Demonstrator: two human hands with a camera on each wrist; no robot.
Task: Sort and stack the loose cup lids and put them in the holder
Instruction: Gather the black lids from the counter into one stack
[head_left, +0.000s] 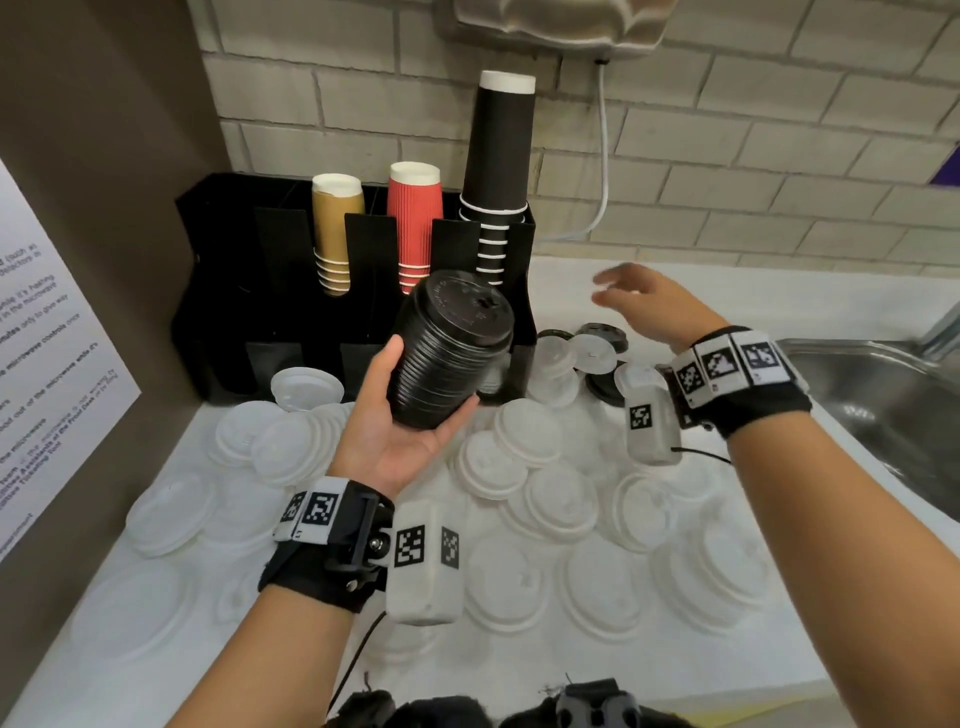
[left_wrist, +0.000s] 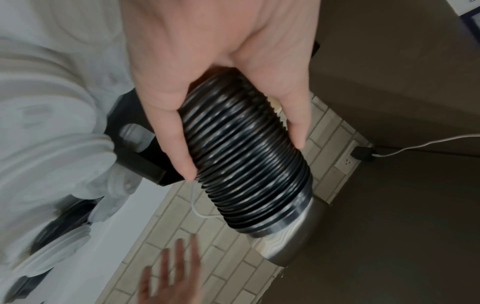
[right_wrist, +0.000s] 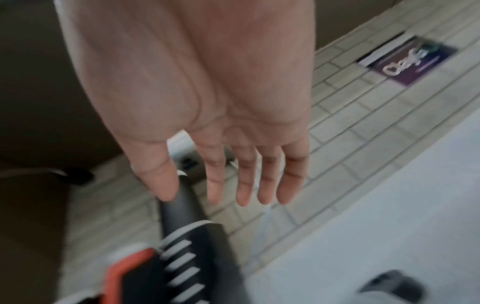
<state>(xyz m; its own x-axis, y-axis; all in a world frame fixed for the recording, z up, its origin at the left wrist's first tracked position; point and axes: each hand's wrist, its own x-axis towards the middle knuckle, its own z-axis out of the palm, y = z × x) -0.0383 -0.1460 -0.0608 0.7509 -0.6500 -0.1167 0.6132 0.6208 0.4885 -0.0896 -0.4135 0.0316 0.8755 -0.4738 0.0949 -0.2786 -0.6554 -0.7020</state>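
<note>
Left grip (head_left: 400, 441): one black lid stack (head_left: 447, 353)

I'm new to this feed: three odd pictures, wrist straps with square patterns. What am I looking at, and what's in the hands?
No machine here: a person wears three cameras. The wide picture comes from the head, the other two from the wrists, looking along each palm. The patterned straps hold those wrist cameras. The left hand grips a stack of black lids, tilted, in front of the black holder, which carries three stacks of paper cups. The right hand is open and holds nothing, above the counter's far side. Loose white lids cover the white counter, with a few black lids beside the holder. A steel sink lies at the right.
</note>
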